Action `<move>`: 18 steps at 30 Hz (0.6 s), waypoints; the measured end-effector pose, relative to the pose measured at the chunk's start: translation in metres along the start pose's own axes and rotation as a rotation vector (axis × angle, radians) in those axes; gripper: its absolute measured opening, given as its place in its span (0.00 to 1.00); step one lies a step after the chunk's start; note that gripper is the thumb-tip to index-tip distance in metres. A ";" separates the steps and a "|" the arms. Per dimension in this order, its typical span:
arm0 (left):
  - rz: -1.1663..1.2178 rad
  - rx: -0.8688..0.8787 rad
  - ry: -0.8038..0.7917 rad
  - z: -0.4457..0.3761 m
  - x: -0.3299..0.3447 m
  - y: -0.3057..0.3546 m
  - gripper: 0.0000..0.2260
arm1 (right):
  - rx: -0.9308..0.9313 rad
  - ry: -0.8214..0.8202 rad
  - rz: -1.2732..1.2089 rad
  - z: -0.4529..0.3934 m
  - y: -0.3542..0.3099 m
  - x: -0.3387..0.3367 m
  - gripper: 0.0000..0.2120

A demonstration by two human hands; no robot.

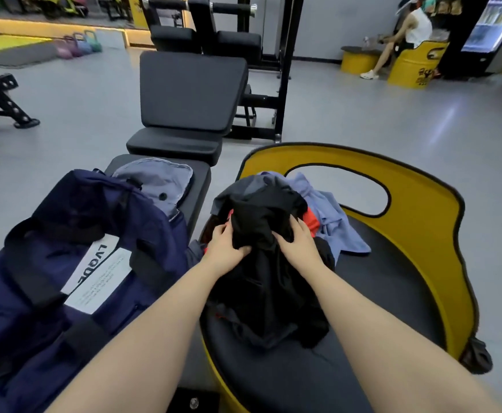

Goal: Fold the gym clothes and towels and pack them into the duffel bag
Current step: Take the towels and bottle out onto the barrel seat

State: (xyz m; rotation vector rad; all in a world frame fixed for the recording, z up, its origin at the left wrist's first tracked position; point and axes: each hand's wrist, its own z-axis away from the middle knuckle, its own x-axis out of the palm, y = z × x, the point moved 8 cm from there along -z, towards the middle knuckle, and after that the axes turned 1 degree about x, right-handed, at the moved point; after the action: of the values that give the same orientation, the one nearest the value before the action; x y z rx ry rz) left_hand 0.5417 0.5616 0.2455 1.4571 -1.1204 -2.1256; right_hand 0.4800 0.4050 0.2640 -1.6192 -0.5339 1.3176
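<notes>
Both hands, left hand (pixel 224 244) and right hand (pixel 296 241), bunch up the crumpled black garment (pixel 266 263), fingers clamped, probably lifting it out for folding; navy fabric duffel bag (pixel 73 248) waits left of the grip.

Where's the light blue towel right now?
In the head view, the light blue towel lies right of centre on the yellow chair, behind the black garment that both hands grip.

White label (pixel 99 275) on the navy duffel bag (pixel 50 263) reading "LVQDE" in black capitals, smaller print beneath illegible
</notes>
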 end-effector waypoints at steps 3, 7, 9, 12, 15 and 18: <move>-0.132 -0.108 0.116 0.003 -0.005 -0.015 0.40 | 0.085 0.020 0.108 0.003 0.020 0.001 0.33; -0.421 -0.061 0.360 0.023 -0.023 0.009 0.39 | 0.051 0.131 0.341 0.016 0.016 -0.009 0.33; -0.482 0.056 0.465 0.033 -0.026 0.027 0.35 | -0.042 0.223 0.428 0.023 0.009 -0.014 0.33; -0.601 0.337 0.538 0.038 -0.015 0.058 0.28 | -0.153 0.190 0.514 0.026 0.006 -0.011 0.31; -0.671 0.354 0.317 0.023 0.016 0.053 0.26 | -0.138 0.070 0.597 0.025 0.023 -0.001 0.31; -0.700 0.238 0.171 0.008 0.036 0.023 0.25 | -0.043 -0.042 0.632 0.023 0.050 0.006 0.31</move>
State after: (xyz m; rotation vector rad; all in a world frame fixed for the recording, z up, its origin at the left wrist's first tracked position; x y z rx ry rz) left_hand 0.5158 0.5269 0.2417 2.3670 -0.9037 -2.2653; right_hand 0.4496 0.3963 0.2187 -1.8794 -0.0615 1.8052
